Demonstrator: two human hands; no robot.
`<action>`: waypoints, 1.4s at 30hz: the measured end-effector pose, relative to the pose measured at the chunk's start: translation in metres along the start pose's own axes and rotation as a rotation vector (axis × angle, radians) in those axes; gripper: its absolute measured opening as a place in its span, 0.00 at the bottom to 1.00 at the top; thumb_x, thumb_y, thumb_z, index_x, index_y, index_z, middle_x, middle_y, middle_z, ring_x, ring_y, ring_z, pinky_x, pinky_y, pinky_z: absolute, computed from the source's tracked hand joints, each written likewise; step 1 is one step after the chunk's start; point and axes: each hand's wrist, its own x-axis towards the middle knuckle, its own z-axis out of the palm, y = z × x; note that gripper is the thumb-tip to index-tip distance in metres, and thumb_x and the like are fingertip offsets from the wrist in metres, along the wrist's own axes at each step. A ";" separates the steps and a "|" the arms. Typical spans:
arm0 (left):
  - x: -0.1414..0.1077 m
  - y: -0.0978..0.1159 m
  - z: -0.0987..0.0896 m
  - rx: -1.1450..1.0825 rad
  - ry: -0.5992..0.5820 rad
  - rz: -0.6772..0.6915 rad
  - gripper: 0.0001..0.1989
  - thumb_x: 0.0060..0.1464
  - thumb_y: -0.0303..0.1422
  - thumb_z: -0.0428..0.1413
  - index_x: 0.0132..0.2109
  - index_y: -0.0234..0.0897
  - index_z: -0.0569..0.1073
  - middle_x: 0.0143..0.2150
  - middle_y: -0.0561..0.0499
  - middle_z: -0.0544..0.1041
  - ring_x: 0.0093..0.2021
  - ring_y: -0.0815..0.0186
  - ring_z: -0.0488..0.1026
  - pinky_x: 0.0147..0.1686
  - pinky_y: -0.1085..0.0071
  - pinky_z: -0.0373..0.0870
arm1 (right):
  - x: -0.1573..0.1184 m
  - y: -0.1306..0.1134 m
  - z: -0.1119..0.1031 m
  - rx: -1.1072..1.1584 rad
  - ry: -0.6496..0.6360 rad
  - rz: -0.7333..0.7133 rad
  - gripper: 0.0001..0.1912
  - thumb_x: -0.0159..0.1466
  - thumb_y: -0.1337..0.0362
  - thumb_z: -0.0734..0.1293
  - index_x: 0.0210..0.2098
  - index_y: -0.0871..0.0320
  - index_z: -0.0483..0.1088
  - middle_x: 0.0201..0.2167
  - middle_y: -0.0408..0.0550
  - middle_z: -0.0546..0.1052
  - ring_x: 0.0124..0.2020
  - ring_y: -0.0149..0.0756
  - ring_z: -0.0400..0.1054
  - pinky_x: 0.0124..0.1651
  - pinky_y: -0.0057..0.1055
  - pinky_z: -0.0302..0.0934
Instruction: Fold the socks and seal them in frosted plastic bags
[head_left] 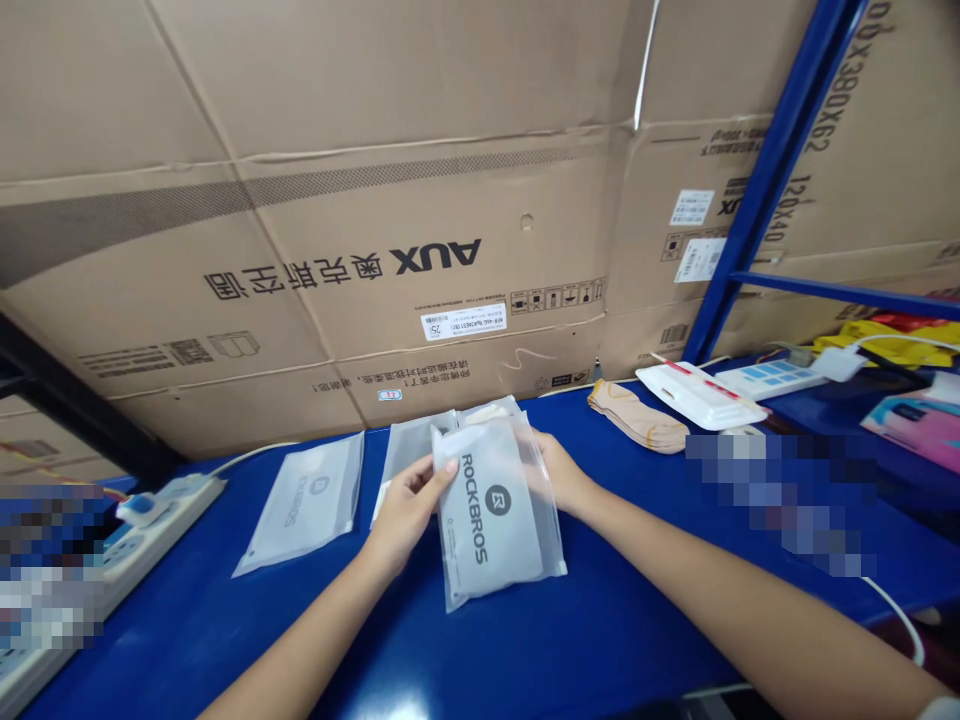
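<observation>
A frosted zip bag (499, 520) printed ROCKBROS is tilted up over the blue table, with something pale inside. My left hand (416, 495) grips its left edge, thumb on the front. At the upper right edge, my right hand (555, 470) is closed on the bag, its fingers partly hidden by the cloudy plastic. Behind these hands lies another frosted bag (420, 435), partly covered. To the left, a similar printed zip bag (307, 500) lies flat on the table.
A stack of beige socks (637, 415) lies at the back right, near a white tray (701, 393) with a red-and-white stick on it. Power strips (169, 510) run along the left. A large cardboard sheet (337, 200) and a blue post (772, 180) bound the blue table (600, 620).
</observation>
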 end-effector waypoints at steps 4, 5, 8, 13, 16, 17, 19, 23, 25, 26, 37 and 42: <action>-0.001 -0.002 0.003 -0.033 -0.011 0.001 0.25 0.50 0.47 0.64 0.50 0.35 0.77 0.39 0.45 0.82 0.36 0.60 0.78 0.34 0.70 0.73 | 0.000 0.000 0.001 0.016 -0.082 0.101 0.25 0.50 0.54 0.77 0.44 0.60 0.76 0.41 0.53 0.79 0.43 0.49 0.74 0.51 0.48 0.65; 0.000 -0.003 0.002 -0.054 -0.016 -0.019 0.25 0.50 0.47 0.64 0.50 0.35 0.77 0.39 0.45 0.82 0.35 0.61 0.78 0.33 0.70 0.73 | 0.000 0.000 0.002 0.036 -0.079 0.131 0.25 0.49 0.54 0.77 0.44 0.60 0.76 0.41 0.52 0.79 0.43 0.49 0.74 0.51 0.48 0.65; 0.005 -0.007 -0.003 -0.140 0.002 -0.070 0.24 0.50 0.46 0.65 0.49 0.34 0.77 0.38 0.45 0.82 0.34 0.62 0.78 0.33 0.71 0.74 | -0.001 0.000 0.004 0.145 0.031 0.172 0.24 0.49 0.53 0.77 0.42 0.58 0.77 0.43 0.51 0.80 0.47 0.49 0.73 0.53 0.46 0.65; 0.015 -0.008 -0.013 -0.294 0.155 -0.074 0.19 0.50 0.39 0.66 0.45 0.32 0.77 0.34 0.46 0.82 0.30 0.64 0.78 0.29 0.72 0.75 | 0.003 0.000 0.005 0.484 0.267 0.238 0.19 0.53 0.53 0.75 0.42 0.55 0.76 0.41 0.46 0.81 0.48 0.45 0.74 0.54 0.41 0.66; 0.020 -0.008 -0.017 -0.349 0.248 -0.112 0.11 0.56 0.31 0.61 0.45 0.31 0.76 0.34 0.45 0.82 0.30 0.64 0.79 0.30 0.72 0.76 | 0.012 0.001 -0.003 0.670 0.480 0.166 0.19 0.53 0.57 0.75 0.43 0.54 0.75 0.44 0.45 0.81 0.51 0.42 0.73 0.56 0.38 0.65; 0.022 -0.008 -0.017 -0.359 0.265 -0.127 0.10 0.57 0.30 0.59 0.46 0.30 0.75 0.35 0.44 0.82 0.31 0.64 0.79 0.31 0.72 0.77 | 0.015 0.001 -0.007 0.714 0.540 0.140 0.19 0.54 0.58 0.74 0.44 0.54 0.74 0.44 0.45 0.81 0.52 0.42 0.73 0.57 0.38 0.65; 0.023 -0.007 -0.017 -0.367 0.280 -0.143 0.09 0.58 0.28 0.57 0.46 0.30 0.75 0.35 0.43 0.82 0.32 0.64 0.79 0.31 0.72 0.77 | 0.022 0.001 -0.020 0.761 0.631 0.096 0.18 0.55 0.58 0.73 0.45 0.54 0.73 0.45 0.46 0.81 0.51 0.42 0.73 0.55 0.38 0.68; 0.026 -0.006 -0.021 -0.333 0.278 -0.159 0.10 0.52 0.26 0.56 0.42 0.30 0.75 0.32 0.44 0.81 0.30 0.62 0.79 0.28 0.72 0.75 | 0.030 0.002 -0.056 0.616 0.812 0.138 0.18 0.60 0.53 0.69 0.46 0.55 0.71 0.42 0.48 0.81 0.45 0.42 0.76 0.48 0.39 0.71; 0.030 -0.004 -0.029 -0.281 0.278 -0.210 0.10 0.45 0.25 0.56 0.38 0.31 0.74 0.28 0.47 0.79 0.26 0.62 0.77 0.24 0.71 0.73 | 0.031 0.007 -0.076 0.394 0.814 0.256 0.17 0.60 0.52 0.68 0.44 0.56 0.71 0.39 0.49 0.81 0.42 0.42 0.76 0.45 0.38 0.71; 0.032 -0.002 -0.035 -0.245 0.274 -0.245 0.11 0.41 0.25 0.55 0.36 0.32 0.73 0.26 0.48 0.78 0.24 0.62 0.76 0.22 0.71 0.72 | 0.030 0.010 -0.085 0.252 0.763 0.335 0.16 0.60 0.53 0.68 0.43 0.57 0.72 0.38 0.50 0.81 0.42 0.43 0.76 0.45 0.38 0.71; 0.049 0.018 -0.102 0.211 0.547 -0.204 0.12 0.32 0.32 0.52 0.31 0.39 0.68 0.24 0.53 0.70 0.23 0.61 0.68 0.19 0.70 0.62 | 0.018 0.021 -0.101 -1.186 0.265 0.313 0.30 0.62 0.54 0.65 0.59 0.63 0.63 0.58 0.64 0.68 0.60 0.53 0.62 0.61 0.43 0.56; 0.052 0.024 -0.132 0.606 0.601 -0.077 0.14 0.30 0.31 0.50 0.32 0.39 0.69 0.25 0.51 0.71 0.27 0.60 0.69 0.21 0.70 0.60 | 0.013 0.027 -0.081 -1.295 -0.143 0.492 0.35 0.67 0.58 0.57 0.70 0.65 0.48 0.72 0.61 0.48 0.72 0.54 0.41 0.69 0.45 0.42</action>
